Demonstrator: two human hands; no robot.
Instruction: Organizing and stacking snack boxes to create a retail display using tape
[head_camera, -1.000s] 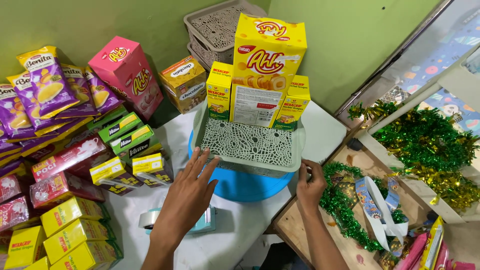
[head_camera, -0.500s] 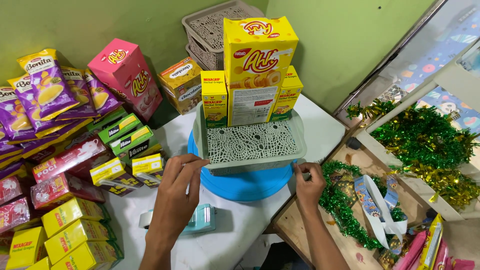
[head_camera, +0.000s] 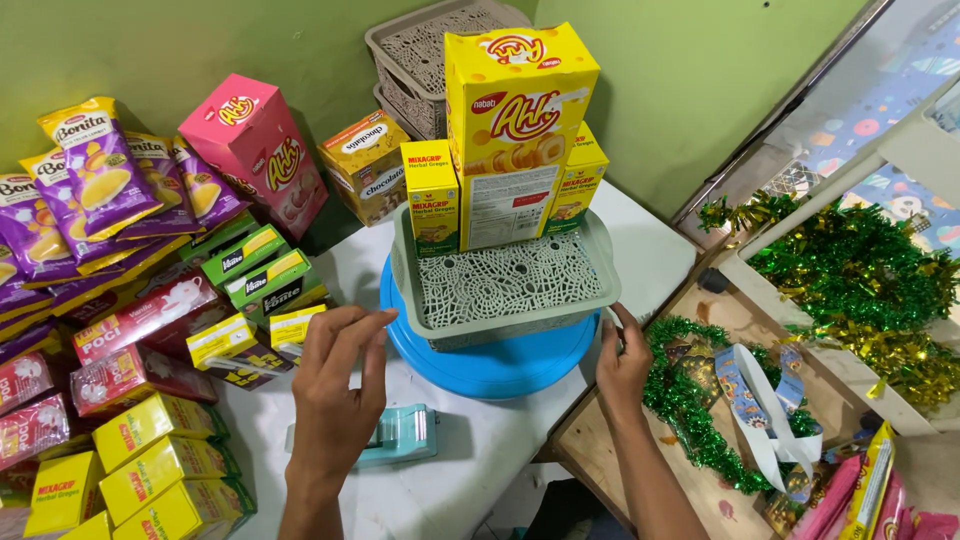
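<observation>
A grey-green perforated basket (head_camera: 510, 290) rests on a round blue lid (head_camera: 490, 365) on a white table. Inside it a tall yellow snack box (head_camera: 518, 130) stands upright, flanked by two small yellow boxes (head_camera: 430, 205). My left hand (head_camera: 340, 390) hovers open, fingers spread, just left of the basket and above a teal tape dispenser (head_camera: 395, 438). My right hand (head_camera: 622, 365) is open at the basket's right front corner, with its index finger touching the blue lid's rim.
Pink snack box (head_camera: 255, 150), purple chip bags (head_camera: 95, 190), and small green, red and yellow boxes (head_camera: 150, 470) crowd the left. Empty grey baskets (head_camera: 430, 50) stack behind. Green and gold tinsel (head_camera: 860, 280) and a patterned ribbon (head_camera: 760, 400) lie at right.
My left hand has drawn back from the basket's front edge toward me and to the left, uncovering the tape dispenser. My right hand stays at the basket's right corner.
</observation>
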